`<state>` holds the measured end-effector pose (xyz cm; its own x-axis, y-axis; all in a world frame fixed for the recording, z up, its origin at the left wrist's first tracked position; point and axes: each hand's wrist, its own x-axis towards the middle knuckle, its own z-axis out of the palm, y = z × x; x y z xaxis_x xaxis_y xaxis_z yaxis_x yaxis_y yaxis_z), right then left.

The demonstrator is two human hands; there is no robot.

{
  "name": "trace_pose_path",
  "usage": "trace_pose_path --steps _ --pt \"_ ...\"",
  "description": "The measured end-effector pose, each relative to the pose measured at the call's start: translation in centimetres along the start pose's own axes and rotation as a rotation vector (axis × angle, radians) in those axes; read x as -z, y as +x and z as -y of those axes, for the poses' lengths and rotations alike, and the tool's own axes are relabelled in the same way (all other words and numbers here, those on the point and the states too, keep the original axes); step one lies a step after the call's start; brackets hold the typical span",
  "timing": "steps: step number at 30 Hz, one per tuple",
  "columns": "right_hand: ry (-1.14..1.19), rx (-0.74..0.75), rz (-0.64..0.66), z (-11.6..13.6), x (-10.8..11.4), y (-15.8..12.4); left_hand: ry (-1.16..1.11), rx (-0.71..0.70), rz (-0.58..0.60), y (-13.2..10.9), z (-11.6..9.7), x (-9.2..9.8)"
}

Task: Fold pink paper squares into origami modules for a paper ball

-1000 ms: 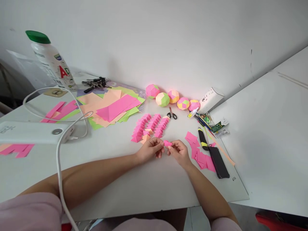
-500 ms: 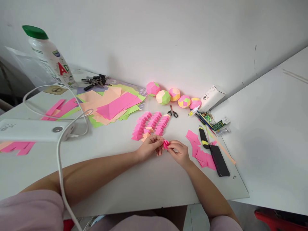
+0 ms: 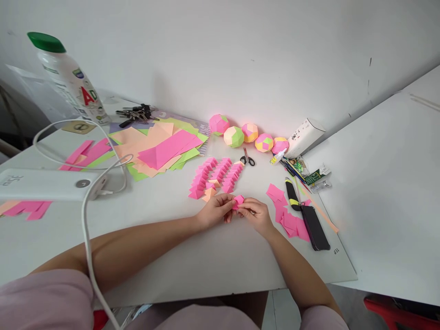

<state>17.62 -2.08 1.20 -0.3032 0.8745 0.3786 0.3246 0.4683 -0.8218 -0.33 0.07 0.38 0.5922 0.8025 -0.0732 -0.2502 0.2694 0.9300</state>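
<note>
Head cam: the white tabletop (image 3: 233, 261) runs between both forearms down to the near edge, so decent elbow room there. Tighter up front tbh, with rows of pink folded paper units (image 3: 217, 173) just past the left hand (image 3: 217, 211). Loose pink paper pieces (image 3: 289, 223) and a black case (image 3: 315, 229) sit right of the right hand (image 3: 257, 215), toward the table's right side. Both hands have fingertips pinched on one small pink folded paper (image 3: 238, 200), held between them.
</note>
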Motion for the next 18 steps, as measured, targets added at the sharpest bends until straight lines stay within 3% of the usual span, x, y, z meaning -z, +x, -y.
trace_pose_path --steps 9,18 --pt "0.296 -0.354 -0.068 0.89 -0.59 0.13 0.123 -0.063 0.107 -0.67 -0.24 -0.33" --pt "0.355 -0.401 -0.046 0.87 -0.72 -0.11 0.15 -0.05 0.066 -0.65 0.07 -0.47"
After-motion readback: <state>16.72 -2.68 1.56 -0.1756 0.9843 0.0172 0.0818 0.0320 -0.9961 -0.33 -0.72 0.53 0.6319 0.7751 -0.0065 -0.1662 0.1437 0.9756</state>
